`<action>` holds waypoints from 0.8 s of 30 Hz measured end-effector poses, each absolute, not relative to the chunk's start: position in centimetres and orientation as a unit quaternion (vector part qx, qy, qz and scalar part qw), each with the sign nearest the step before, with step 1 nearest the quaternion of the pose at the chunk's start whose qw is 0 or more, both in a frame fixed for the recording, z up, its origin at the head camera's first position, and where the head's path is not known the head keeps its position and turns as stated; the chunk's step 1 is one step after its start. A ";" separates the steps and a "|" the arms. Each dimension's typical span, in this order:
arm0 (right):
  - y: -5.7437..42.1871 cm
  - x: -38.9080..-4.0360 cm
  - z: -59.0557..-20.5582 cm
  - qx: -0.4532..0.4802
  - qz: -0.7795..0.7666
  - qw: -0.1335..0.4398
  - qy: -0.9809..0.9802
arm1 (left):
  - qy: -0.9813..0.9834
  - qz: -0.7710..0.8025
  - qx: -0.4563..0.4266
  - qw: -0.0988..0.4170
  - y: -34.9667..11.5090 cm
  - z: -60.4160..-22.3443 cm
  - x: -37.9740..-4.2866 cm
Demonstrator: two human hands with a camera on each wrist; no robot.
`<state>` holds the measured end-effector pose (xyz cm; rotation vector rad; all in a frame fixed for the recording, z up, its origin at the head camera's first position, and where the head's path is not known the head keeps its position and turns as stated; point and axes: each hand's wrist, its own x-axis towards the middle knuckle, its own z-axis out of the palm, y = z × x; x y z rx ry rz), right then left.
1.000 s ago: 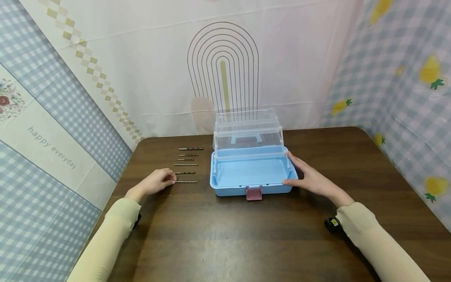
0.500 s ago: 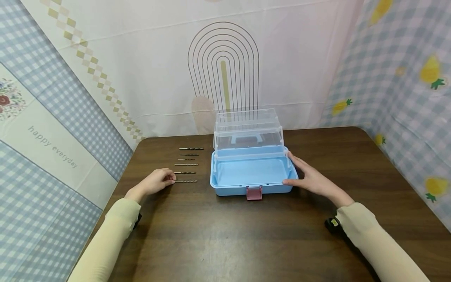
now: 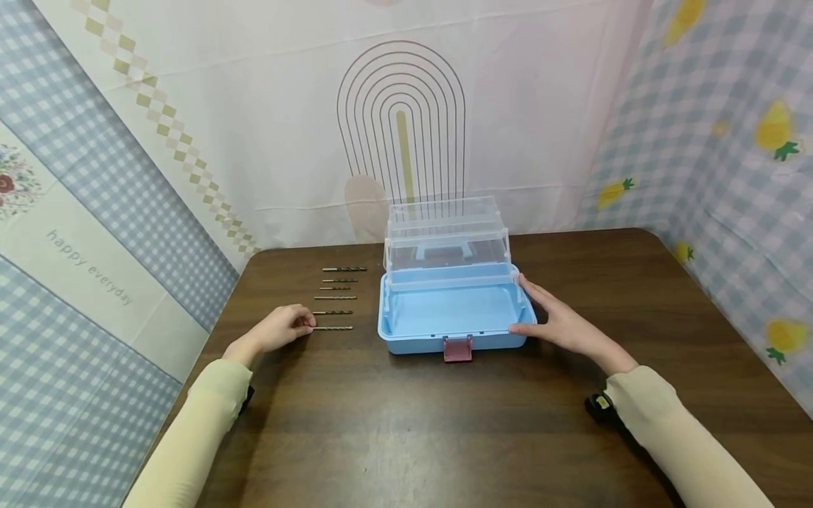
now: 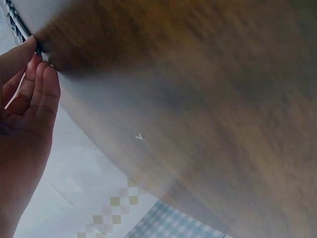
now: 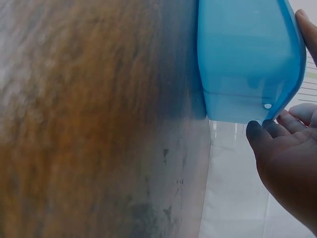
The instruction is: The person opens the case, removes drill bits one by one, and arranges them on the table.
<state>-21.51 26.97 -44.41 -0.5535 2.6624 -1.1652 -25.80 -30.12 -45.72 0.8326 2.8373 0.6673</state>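
Note:
Several metal drill bits lie in a column at the left of the table. My left hand [image 3: 281, 328] pinches the left end of the nearest drill bit [image 3: 334, 328] between thumb and fingertips; that end is hidden. In the left wrist view, the drill bit [image 4: 17, 22] pokes past the thumb. A light blue toolbox [image 3: 416, 346] stands with its clear trays raised at the back. At its right end my right hand [image 3: 559, 321] holds it, thumb on the front rim and fingers toward the rear corner. The right wrist view has the toolbox's blue end wall [image 5: 247, 59] beside that hand.
A reddish latch [image 3: 458, 348] hangs at the toolbox's front. Just behind the pinched bit lies another drill bit [image 3: 334, 312]; the thickest drill bit [image 3: 345, 269] is farthest back. Patterned cloth [image 3: 305, 141] hangs behind the brown table [image 3: 406, 430].
My left hand and the nearest drill bit have shifted very slightly left. My right hand stays at the toolbox, and the other bits keep their places.

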 end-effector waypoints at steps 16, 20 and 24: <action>27.0 -21.7 -44.4 -0.183 -0.393 0.095 0.896 | 0.937 0.239 0.248 0.067 -30.0 -45.6 -25.9; 27.0 -21.6 -44.4 -0.185 -0.397 0.096 0.894 | 0.936 0.242 0.249 0.067 -30.0 -45.5 -25.8; 27.0 -21.6 -44.4 -0.184 -0.400 0.097 0.893 | 0.936 0.239 0.248 0.069 -30.1 -45.6 -25.7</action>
